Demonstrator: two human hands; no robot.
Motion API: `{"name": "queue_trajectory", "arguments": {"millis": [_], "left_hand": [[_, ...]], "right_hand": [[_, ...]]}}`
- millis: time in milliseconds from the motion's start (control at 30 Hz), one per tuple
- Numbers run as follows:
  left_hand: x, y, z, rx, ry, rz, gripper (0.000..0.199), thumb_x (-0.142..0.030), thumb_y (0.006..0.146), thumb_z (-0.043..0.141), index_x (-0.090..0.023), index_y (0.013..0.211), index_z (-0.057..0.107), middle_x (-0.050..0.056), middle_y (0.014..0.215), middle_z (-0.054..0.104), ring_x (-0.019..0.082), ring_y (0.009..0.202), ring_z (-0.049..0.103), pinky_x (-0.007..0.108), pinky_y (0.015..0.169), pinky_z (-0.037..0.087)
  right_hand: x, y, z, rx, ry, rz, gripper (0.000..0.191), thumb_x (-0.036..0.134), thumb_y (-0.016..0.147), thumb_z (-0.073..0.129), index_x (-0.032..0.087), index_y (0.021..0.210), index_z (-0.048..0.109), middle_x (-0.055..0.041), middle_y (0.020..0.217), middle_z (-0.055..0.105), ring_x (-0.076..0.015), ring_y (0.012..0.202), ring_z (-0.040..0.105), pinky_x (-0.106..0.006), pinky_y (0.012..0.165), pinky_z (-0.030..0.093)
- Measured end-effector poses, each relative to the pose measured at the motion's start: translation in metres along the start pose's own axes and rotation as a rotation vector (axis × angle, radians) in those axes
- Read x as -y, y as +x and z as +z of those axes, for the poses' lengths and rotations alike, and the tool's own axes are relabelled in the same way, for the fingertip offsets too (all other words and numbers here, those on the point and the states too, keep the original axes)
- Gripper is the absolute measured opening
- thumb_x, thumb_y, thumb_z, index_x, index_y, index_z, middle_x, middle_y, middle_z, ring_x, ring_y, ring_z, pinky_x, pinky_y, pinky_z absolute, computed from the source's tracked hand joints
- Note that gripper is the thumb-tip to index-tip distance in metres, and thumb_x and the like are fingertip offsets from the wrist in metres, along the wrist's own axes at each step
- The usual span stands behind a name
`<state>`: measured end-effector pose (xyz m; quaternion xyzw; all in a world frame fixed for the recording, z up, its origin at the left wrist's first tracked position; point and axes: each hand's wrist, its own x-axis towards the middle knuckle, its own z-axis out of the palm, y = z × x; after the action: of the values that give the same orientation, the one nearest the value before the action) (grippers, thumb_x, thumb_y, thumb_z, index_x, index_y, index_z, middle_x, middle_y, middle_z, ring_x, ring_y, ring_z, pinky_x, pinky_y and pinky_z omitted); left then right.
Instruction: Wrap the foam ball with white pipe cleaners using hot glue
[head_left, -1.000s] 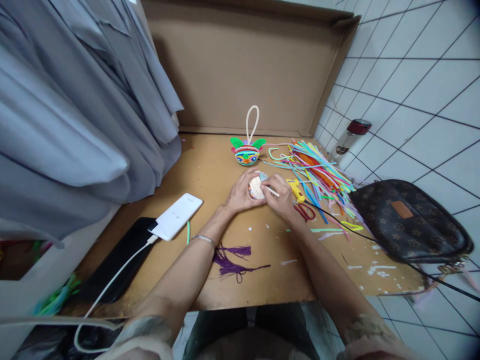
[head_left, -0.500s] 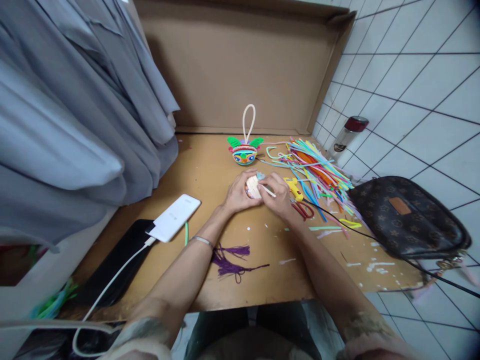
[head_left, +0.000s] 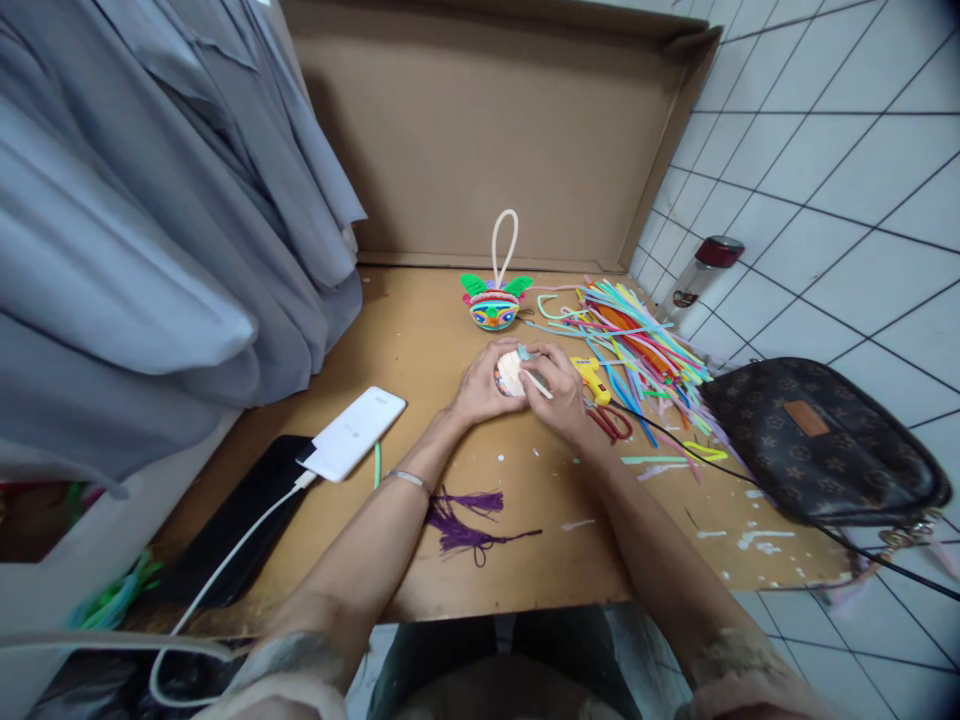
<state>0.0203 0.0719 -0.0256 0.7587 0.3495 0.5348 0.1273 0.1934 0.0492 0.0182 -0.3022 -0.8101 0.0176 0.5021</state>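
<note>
My left hand (head_left: 481,385) is wrapped around a small round craft piece (head_left: 509,374), pale cream on top with coloured bits along its edge. A light blue tuft shows at its far side. Pinched in the fingers of my right hand (head_left: 556,385) is a white pipe cleaner (head_left: 538,384), held against the right side of the piece, its loose end pointing towards me. Beyond my hands sits a finished-looking animal-head ornament (head_left: 495,308) with green ears and a white loop. Purple tassels (head_left: 469,525) lie by my left forearm.
Right of my hands are a yellow glue gun (head_left: 591,380), red-handled scissors (head_left: 611,425) and a pile of coloured pipe cleaners (head_left: 637,335). A brown bag (head_left: 832,440) and a bottle (head_left: 705,272) stand further right. At left lies a white power bank (head_left: 356,433) with a cable.
The view has shifted slightly, so everything sits a little further right. Both hands keep their hold on the round piece and the white pipe cleaner, with only small finger movement.
</note>
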Motion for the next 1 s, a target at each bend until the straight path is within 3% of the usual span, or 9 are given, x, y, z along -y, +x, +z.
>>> {"name": "queue_trajectory", "arguments": {"millis": [233,433,567,767,1000], "left_hand": [[-0.0012,0.0004,-0.0009,0.008,0.003,-0.008,0.072,-0.028,0.063,0.081,-0.023,0.128,0.051,0.015,0.137,0.062,0.032,0.131,0.061,0.053,0.11,0.052],[-0.0022,0.0008,-0.0006,0.004,0.012,-0.001,0.072,-0.029,0.063,0.081,-0.025,0.129,0.051,0.012,0.134,0.063,0.032,0.13,0.062,0.054,0.11,0.053],[-0.0021,0.0002,0.0,0.012,0.025,-0.017,0.074,-0.026,0.063,0.082,-0.023,0.129,0.05,0.015,0.138,0.06,0.032,0.133,0.06,0.052,0.111,0.051],[0.0016,0.0007,0.0009,-0.002,0.059,0.035,0.074,-0.029,0.063,0.084,-0.023,0.128,0.05,0.018,0.147,0.053,0.035,0.141,0.052,0.058,0.115,0.046],[0.0012,0.0008,0.0014,-0.003,0.059,0.063,0.071,-0.033,0.066,0.082,-0.022,0.129,0.049,0.017,0.142,0.056,0.034,0.137,0.055,0.056,0.112,0.048]], "right_hand": [[-0.0025,0.0003,-0.0015,0.071,-0.063,-0.087,0.018,0.022,0.099,0.049,0.023,0.106,0.065,-0.0107,0.109,0.073,-0.0261,0.104,0.065,-0.045,0.092,0.052],[-0.0023,0.0009,-0.0029,0.136,-0.083,-0.078,0.023,0.022,0.099,0.047,0.023,0.109,0.067,-0.0113,0.113,0.074,-0.0269,0.101,0.064,-0.046,0.09,0.05],[-0.0018,0.0011,-0.0028,0.133,-0.083,-0.069,0.023,0.023,0.099,0.047,0.023,0.11,0.068,-0.0108,0.112,0.074,-0.0268,0.101,0.064,-0.045,0.089,0.05],[-0.0035,0.0003,-0.0022,0.122,-0.078,-0.081,0.023,0.02,0.097,0.048,0.023,0.109,0.067,-0.0106,0.113,0.075,-0.0266,0.101,0.064,-0.045,0.09,0.051],[-0.005,-0.0004,-0.0018,0.125,-0.063,-0.073,0.022,0.021,0.098,0.048,0.023,0.109,0.067,-0.0113,0.113,0.075,-0.0271,0.104,0.064,-0.046,0.091,0.051]]}}
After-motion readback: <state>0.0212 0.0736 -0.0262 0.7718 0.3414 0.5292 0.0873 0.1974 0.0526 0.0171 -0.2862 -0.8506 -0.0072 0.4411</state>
